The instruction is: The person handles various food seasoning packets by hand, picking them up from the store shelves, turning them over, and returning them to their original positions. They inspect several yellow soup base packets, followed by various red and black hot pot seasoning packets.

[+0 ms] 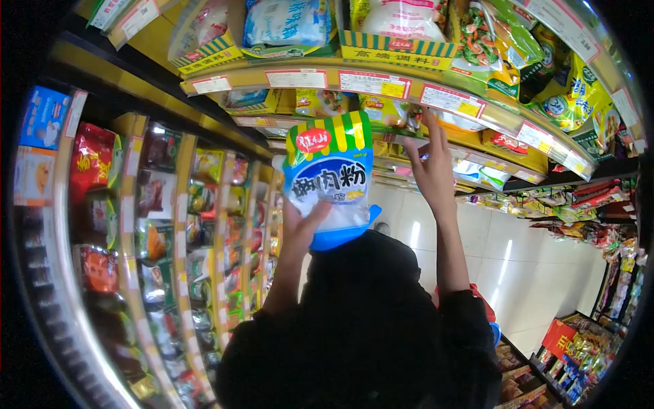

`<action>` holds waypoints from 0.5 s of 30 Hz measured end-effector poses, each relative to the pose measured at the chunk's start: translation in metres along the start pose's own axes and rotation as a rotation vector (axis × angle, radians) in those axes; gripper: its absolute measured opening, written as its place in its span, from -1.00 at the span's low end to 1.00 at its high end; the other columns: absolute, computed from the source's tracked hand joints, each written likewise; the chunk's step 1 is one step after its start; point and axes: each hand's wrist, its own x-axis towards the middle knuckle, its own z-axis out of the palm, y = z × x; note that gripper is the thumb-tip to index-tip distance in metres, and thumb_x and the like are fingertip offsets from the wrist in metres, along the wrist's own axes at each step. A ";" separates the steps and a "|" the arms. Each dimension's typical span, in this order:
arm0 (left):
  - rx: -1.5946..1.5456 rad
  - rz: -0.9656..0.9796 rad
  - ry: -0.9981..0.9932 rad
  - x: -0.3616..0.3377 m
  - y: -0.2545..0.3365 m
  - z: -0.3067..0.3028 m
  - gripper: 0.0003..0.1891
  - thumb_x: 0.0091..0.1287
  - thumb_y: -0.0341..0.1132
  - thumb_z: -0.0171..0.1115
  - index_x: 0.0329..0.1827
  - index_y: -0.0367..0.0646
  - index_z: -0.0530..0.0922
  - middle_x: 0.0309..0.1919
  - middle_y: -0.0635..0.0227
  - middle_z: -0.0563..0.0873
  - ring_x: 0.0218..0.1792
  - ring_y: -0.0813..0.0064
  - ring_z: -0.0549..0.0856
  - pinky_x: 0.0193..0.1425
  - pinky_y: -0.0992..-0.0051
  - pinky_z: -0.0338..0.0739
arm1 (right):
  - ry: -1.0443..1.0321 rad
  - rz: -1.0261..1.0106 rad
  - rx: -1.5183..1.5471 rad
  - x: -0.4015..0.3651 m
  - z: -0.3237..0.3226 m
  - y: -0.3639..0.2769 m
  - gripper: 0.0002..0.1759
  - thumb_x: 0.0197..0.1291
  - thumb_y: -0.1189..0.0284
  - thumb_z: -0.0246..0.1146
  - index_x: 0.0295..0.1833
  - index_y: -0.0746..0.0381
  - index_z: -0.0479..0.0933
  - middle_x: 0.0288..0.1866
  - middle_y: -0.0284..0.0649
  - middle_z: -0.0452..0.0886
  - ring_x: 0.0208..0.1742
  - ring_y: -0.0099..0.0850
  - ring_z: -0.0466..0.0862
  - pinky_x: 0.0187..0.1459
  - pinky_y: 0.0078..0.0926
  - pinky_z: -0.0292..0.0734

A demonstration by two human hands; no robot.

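A bag of powder [330, 174] with a yellow and green striped top, a red oval logo and a blue lower part stands out in front of my body. My left hand [303, 225] grips its lower left side, thumb across the front. To the right, my right hand [430, 160] is raised beside the lower shelf, its fingers apart. Its fingertips are near a greenish packet [409, 123] under the price labels; whether they touch it is unclear.
Overhead, a curved shelf edge [313, 75] carries price labels and boxes of bagged seasonings. Shelves of packets [157, 238] run along the left. Pale floor tiles [518, 259] show at right, with more goods [572, 354] beyond. Something red [482, 300] is beside my right sleeve.
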 end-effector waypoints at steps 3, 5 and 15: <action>0.013 0.013 0.023 -0.005 0.000 -0.017 -0.33 0.27 -0.52 0.42 0.44 -0.23 0.34 0.23 0.21 0.63 0.22 0.36 0.63 0.37 0.31 0.49 | 0.123 -0.130 -0.050 0.017 0.036 0.016 -0.19 0.27 0.35 0.45 0.54 0.19 0.21 0.26 0.15 0.55 -0.06 0.04 0.73 -0.19 -0.15 0.65; -0.047 -0.009 0.075 -0.006 -0.008 -0.029 -0.34 0.27 -0.51 0.43 0.43 -0.23 0.36 0.22 0.22 0.63 0.21 0.37 0.64 0.37 0.33 0.49 | 0.182 -0.149 -0.006 0.030 0.047 0.030 -0.19 0.24 0.35 0.48 0.50 0.20 0.23 0.21 0.15 0.57 -0.11 0.11 0.72 -0.19 -0.10 0.64; 0.053 -0.079 0.128 0.023 0.008 -0.045 -0.32 0.33 -0.41 0.39 0.50 -0.25 0.30 0.25 0.24 0.62 0.21 0.38 0.62 0.36 0.38 0.48 | 0.301 -0.037 0.344 -0.032 0.023 0.019 -0.32 0.26 0.56 0.43 0.45 0.22 0.32 0.19 -0.17 0.50 0.07 -0.42 0.61 -0.13 -0.52 0.78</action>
